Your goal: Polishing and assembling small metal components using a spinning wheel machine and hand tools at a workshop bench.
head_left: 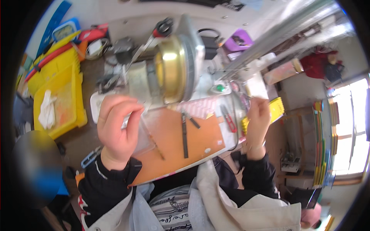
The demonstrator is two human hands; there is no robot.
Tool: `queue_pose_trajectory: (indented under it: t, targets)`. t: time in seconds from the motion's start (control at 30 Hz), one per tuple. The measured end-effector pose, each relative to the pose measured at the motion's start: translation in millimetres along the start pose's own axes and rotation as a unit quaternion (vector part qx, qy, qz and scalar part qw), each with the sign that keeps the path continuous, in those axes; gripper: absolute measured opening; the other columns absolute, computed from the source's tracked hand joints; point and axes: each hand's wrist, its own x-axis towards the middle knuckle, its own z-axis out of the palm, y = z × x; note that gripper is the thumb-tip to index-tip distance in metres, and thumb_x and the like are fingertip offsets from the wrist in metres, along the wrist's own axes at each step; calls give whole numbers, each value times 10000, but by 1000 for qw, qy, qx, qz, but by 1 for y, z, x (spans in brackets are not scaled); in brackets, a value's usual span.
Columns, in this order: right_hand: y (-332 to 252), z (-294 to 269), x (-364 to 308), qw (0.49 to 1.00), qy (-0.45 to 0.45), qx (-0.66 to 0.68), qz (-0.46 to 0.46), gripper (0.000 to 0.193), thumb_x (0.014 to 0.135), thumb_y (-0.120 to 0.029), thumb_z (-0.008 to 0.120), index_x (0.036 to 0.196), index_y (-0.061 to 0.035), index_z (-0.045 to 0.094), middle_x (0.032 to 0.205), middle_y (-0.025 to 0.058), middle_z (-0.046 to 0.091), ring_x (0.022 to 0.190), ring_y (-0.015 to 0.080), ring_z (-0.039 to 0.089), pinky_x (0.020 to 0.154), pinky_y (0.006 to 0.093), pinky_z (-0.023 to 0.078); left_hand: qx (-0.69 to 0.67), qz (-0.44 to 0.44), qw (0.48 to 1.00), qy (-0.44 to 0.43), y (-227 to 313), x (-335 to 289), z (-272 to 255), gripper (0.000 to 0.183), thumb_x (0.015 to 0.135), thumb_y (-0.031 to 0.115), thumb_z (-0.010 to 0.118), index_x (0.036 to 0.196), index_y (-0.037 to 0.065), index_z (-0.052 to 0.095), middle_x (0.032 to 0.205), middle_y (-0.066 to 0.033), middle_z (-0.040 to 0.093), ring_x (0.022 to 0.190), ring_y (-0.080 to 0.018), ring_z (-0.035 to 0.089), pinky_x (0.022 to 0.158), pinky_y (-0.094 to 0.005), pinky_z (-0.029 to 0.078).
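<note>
From the head camera I take the brown board [181,142] in front of me as my landmark. My left hand [117,129] sits over the board's left edge, fingers curled in tight and pinching the edge of a clear plastic sheet [144,136]; I see the film run from my fingers down across the board's left part. The hand is close to closed, thumb against the forefinger, with the film between them.

My right hand [257,123] hangs just off the board's right edge, raised, its back toward me and its fingers bent. I cannot tell whether it grips anything; the fingertips are hidden behind the hand.

On the board lie two thin dark strips [185,133], near its middle and between my hands. Red-handled snips [230,121] rest just beside the board's right edge, close to my right hand. Behind the board's far edge stands a large brass and grey round machine part [175,65], just above my left hand. Far left of the board sits a yellow tray [73,106] holding a white cloth [47,109].
</note>
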Motion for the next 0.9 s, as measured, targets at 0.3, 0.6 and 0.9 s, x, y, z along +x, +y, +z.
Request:
queue_pose_trajectory:
  t: [0.3, 0.6, 0.9]
  targets:
    - [-32, 78, -77, 890, -347, -241, -169, 239, 870, -145, 661, 1087, -61, 607, 743, 77, 620, 605, 234, 626, 561, 335, 493, -45, 31, 998, 36, -10, -6, 9, 191, 740, -78, 746, 880, 19, 659, 888, -118, 636, 791, -266, 619, 705, -326, 502]
    - [-37, 44, -53, 737, -375, 482, 289, 356, 937, -100, 539, 1237, 84, 487, 814, 182, 680, 506, 201, 575, 471, 255, 442, -13, 45, 999, -1, -7, -2, 1, 218, 724, -44, 768, 902, 33, 667, 968, -122, 660, 825, -272, 631, 706, -335, 517]
    - [-100, 58, -65, 819, -300, 482, 89, 503, 931, -353, 688, 1105, 56, 454, 772, 200, 646, 507, 225, 614, 499, 302, 518, -43, 39, 997, -57, -4, 2, -3, 233, 771, -101, 686, 935, 36, 595, 1040, -151, 651, 872, -300, 661, 751, -348, 545]
